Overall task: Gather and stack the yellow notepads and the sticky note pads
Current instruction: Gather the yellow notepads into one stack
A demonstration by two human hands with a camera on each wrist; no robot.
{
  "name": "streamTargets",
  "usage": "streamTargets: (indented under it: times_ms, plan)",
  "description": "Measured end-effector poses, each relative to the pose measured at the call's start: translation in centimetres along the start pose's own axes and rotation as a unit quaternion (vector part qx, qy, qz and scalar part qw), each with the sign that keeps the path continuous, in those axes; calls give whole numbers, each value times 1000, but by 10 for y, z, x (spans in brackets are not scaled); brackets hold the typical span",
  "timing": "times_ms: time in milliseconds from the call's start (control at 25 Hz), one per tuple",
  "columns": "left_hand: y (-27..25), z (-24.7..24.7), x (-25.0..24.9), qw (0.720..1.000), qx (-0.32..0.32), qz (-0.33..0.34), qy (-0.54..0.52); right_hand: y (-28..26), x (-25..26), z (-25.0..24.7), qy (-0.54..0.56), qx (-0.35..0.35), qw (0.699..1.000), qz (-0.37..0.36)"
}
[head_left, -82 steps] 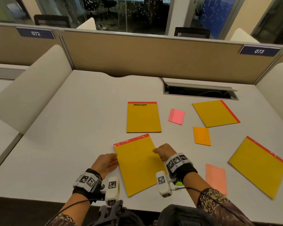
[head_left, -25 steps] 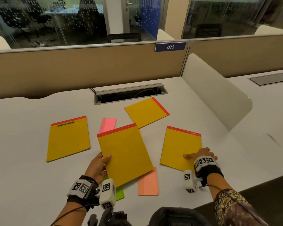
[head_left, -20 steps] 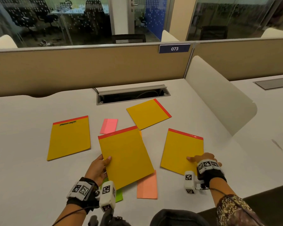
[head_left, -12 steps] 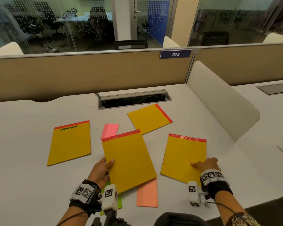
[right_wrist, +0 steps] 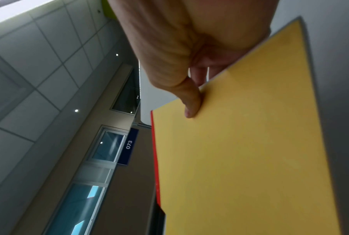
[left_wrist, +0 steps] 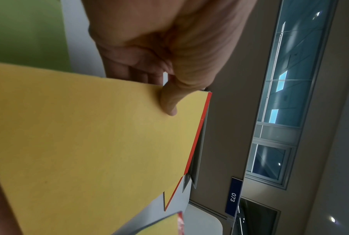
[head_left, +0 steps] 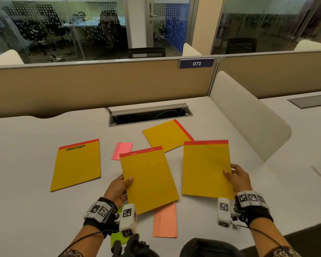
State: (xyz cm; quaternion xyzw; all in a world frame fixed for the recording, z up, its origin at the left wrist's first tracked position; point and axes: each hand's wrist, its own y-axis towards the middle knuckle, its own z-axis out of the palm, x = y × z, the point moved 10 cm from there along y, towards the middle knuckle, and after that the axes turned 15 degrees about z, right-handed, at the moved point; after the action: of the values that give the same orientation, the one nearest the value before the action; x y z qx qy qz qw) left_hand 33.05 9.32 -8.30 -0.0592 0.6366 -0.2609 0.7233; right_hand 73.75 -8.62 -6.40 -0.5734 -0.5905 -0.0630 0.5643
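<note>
My left hand (head_left: 121,184) pinches the left edge of a yellow notepad (head_left: 148,179) with a red top strip, thumb on top (left_wrist: 169,101). My right hand (head_left: 235,176) pinches the right edge of a second yellow notepad (head_left: 206,168), held above the desk, thumb on its face (right_wrist: 191,103). Two more yellow notepads lie flat: one at the left (head_left: 77,165), one at the back (head_left: 167,135). A pink sticky pad (head_left: 121,150) lies between them. A salmon sticky pad (head_left: 165,220) lies partly under the left-held notepad. A green sticky pad (head_left: 117,238) peeks out by my left wrist.
The white desk (head_left: 26,210) ends at a tan partition (head_left: 100,86) with an open cable slot (head_left: 148,115) in front of it. A rounded white divider (head_left: 246,115) stands at the right. The desk's front edge runs close to my right forearm.
My right hand has taken the right notepad by its edge and lifted it off the desk, turning it square to me. The left hand keeps its notepad, nearly still.
</note>
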Motion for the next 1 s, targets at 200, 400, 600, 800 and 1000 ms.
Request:
streamTargets:
  times_ms: [200,400,600,800,1000]
  plan:
    - [2,5,-2,1000,9,1,4,-25,56,18,56,102,992,-48]
    - [-3,15,-3,1000,20,2,-8,-49,64,75,33,192,980,-34]
    - [-10,23,-2,999,33,-2,-41,-77,43,128,-24,229,973,-30]
    - [-19,29,-7,996,67,21,-51,-80,17,155,-25,248,968,3]
    - [-27,20,-6,994,66,20,-88,-87,10,176,-67,263,962,-26]
